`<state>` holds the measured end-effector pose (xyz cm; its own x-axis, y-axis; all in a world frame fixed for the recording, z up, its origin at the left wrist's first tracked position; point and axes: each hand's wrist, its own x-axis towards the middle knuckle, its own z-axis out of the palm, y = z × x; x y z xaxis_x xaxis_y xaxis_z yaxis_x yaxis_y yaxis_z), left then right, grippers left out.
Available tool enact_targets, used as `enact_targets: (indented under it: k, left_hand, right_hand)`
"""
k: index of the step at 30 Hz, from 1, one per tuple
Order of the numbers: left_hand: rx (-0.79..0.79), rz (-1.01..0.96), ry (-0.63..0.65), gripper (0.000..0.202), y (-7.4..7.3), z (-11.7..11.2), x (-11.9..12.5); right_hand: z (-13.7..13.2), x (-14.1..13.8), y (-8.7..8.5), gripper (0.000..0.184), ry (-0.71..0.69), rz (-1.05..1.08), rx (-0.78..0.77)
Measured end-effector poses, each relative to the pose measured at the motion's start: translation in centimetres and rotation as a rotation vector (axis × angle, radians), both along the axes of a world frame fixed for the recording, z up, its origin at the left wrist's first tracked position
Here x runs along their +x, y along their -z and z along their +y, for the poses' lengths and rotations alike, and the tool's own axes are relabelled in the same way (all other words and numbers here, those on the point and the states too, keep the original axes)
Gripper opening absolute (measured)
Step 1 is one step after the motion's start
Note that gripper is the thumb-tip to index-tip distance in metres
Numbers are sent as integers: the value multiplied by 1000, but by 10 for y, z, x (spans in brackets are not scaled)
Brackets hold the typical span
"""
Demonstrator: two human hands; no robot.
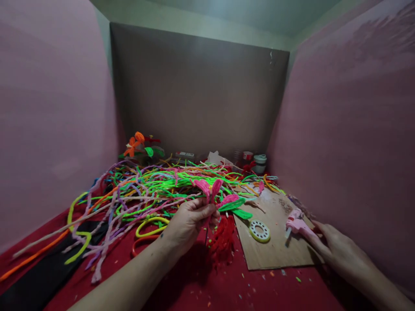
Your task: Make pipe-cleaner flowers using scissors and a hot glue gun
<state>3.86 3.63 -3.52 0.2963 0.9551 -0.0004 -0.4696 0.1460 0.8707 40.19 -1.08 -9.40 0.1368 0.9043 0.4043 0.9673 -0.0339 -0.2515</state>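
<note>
My left hand (197, 216) pinches a pipe-cleaner flower (207, 188) with pink petals, a touch of yellow in it, and two green leaves pointing right. Its stem is mostly covered by my fingers. At the right, my right hand (333, 248) is closed around the rear of a pink glue gun (295, 221), low over the cardboard sheet (275, 255). A white and yellow-green ring with holes (259, 230) lies between the two hands. Just below my left hand sits a bundle of red pipe cleaners (223, 242).
A large heap of colourful pipe cleaners (162, 179) spreads over the red cloth (253, 289). Orange flowers (132, 144) stand at the back left, and a lidded cup (260, 163) at the back right. Black fabric (42, 268) lies left. Pink walls (350, 142) flank both sides.
</note>
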Motion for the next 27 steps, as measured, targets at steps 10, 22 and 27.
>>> enact_targets:
  k: [10,22,27]
  left_hand:
    - [32,-25,-34,23,1,4,-2]
    - [49,-136,-177,22,-8,11,-12]
    - [35,-187,-309,21,-5,20,-17]
  right_hand:
    - [6,-1,16,36,-114,111,293]
    - [7,-150,-83,26,-493,1461,88]
    - [30,-198,-88,30,-486,1370,148]
